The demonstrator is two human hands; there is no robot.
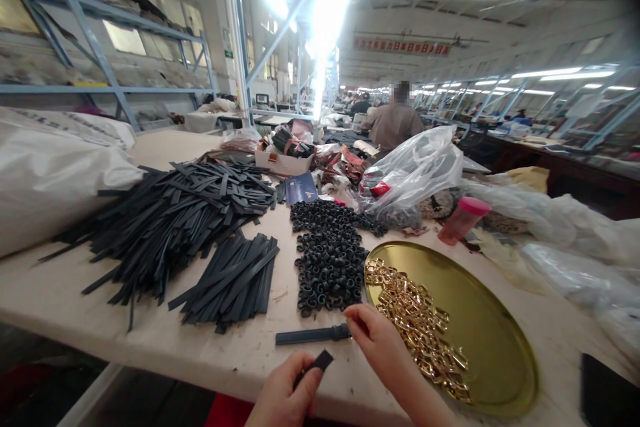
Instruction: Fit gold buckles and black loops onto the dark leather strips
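Black strap (pixel 323 361) is pinched in the left hand (pixel 290 387), above the near edge of the table (pixel 240 355). The right hand (pixel 374 335) is curled narrow at the end of a second strap (pixel 305 336) on the table; whether it is gripped cannot be told. Beyond, loops (pixel 330 260) are heaped; gold buckles (pixel 416 320) are spread on a tray (pixel 495 333).

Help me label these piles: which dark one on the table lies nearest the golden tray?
The pile of small loops, right beside the golden tray. The larger strip pile and smaller strip pile hold flat lengths, farther left.
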